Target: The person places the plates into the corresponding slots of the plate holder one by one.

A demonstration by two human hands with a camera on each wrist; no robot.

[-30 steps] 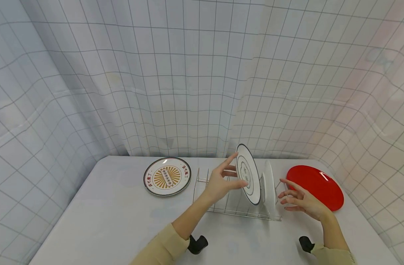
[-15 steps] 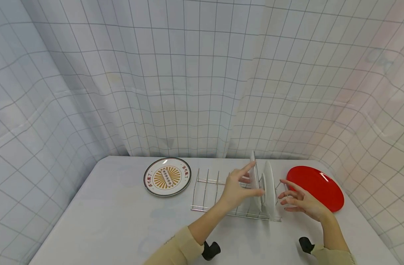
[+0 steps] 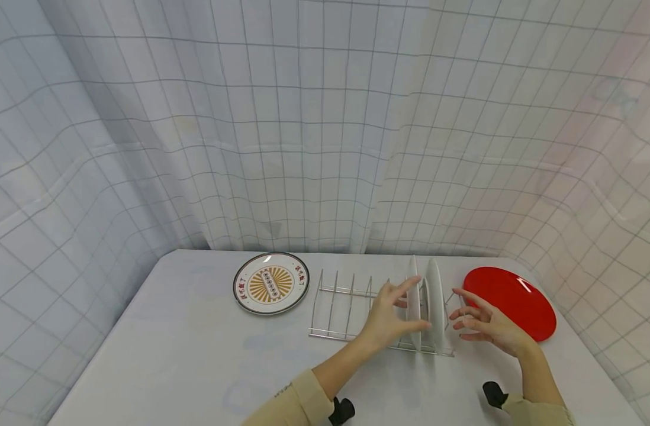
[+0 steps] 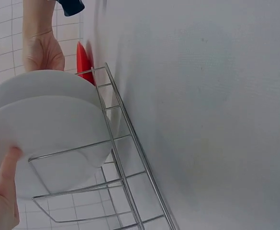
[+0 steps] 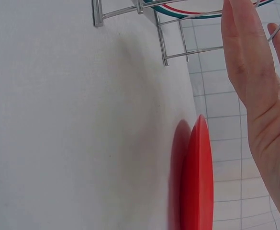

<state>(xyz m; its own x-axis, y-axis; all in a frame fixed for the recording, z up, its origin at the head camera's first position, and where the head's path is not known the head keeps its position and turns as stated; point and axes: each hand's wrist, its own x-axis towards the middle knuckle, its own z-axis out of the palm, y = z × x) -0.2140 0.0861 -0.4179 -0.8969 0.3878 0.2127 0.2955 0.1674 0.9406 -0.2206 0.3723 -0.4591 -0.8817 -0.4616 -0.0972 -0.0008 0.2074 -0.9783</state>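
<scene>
A white plate [image 3: 413, 337] stands nearly upright in the wire dish rack [image 3: 351, 291]. My left hand [image 3: 386, 313] holds this plate at its side, index finger and thumb extended along it. In the left wrist view, one fingertip [image 4: 14, 152] rests against the plate's pale face [image 4: 58, 120]; contact of the other fingers is hidden. Just to its right, a second white plate [image 3: 435, 307] stands in the rack. My right hand [image 3: 490, 324] hovers to the right of the rack, fingers loosely spread, holding nothing. A green and red rim [image 5: 197, 13] shows in the right wrist view.
A plate with an orange sunburst [image 3: 270, 284] lies on the white table [image 3: 197, 337] left of the rack. A red plate [image 3: 517, 305] lies at the right, behind my right hand. Grid-patterned curtains [image 3: 282, 118] surround the table. Black wrist mounts [image 3: 342, 409] hang below the sleeves.
My left hand has moved right and downward with the plate. The plate has turned from tilted to nearly upright and now sits lower, in the rack. The right hand has stayed in place.
</scene>
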